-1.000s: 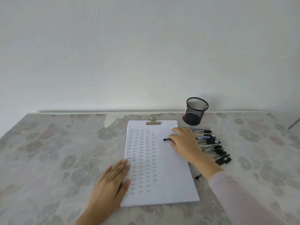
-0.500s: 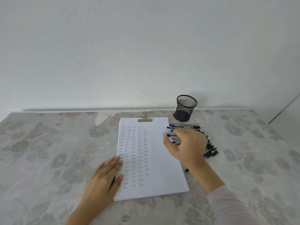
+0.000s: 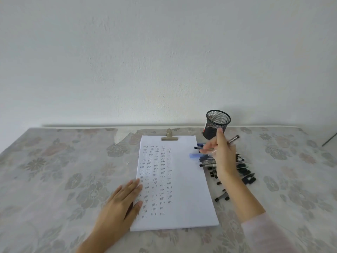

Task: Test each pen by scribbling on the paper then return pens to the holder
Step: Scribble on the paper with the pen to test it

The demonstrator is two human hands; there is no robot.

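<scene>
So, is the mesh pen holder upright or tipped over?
Upright: the mesh pen holder stands on its base, open rim facing up, nothing poking above it.

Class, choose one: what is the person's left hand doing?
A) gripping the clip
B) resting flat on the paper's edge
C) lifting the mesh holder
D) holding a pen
B: the left hand lies with straight fingers on the left edge of the paper; the right hand holds the pen.
</scene>
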